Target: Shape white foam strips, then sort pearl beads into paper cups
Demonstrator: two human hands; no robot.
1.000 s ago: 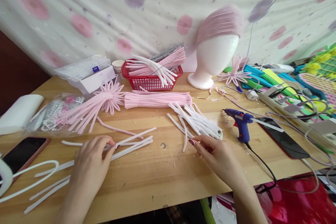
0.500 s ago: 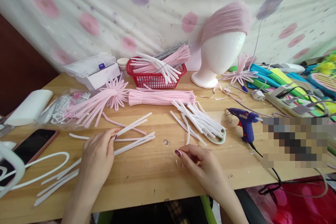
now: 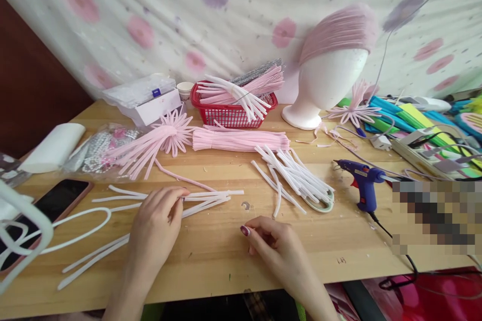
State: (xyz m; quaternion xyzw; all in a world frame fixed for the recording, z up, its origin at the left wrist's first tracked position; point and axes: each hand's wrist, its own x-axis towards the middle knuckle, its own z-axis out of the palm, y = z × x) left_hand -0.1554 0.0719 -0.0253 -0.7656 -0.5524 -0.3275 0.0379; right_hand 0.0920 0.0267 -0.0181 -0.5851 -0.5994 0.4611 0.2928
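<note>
My left hand (image 3: 156, 228) is closed in a pinch on white pipe cleaners (image 3: 203, 195), whose ends point right, low over the table. More white pipe cleaners (image 3: 96, 256) lie beneath and beside that hand, spread to its left. My right hand (image 3: 273, 246) hovers near the table's front with thumb and fingers pressed together; anything between them is too small or hidden to make out. Beyond it is a loose bunch of white pipe cleaners (image 3: 301, 175), some of them bent into loops. A single pink pipe cleaner (image 3: 184, 178) lies behind my left hand.
A blue glue gun (image 3: 363, 180) stands at the right, its cable trailing off the edge. Behind are a pink bundle (image 3: 241, 139), a red basket (image 3: 229, 115) and a foam head (image 3: 331, 77). At the left are a phone (image 3: 56, 210) and bent white loops (image 3: 81, 230).
My left hand has lowered the white pipe cleaners, which now lie flatter, among the others. My right hand has shifted slightly toward the left hand and down. The view has turned a little left.
</note>
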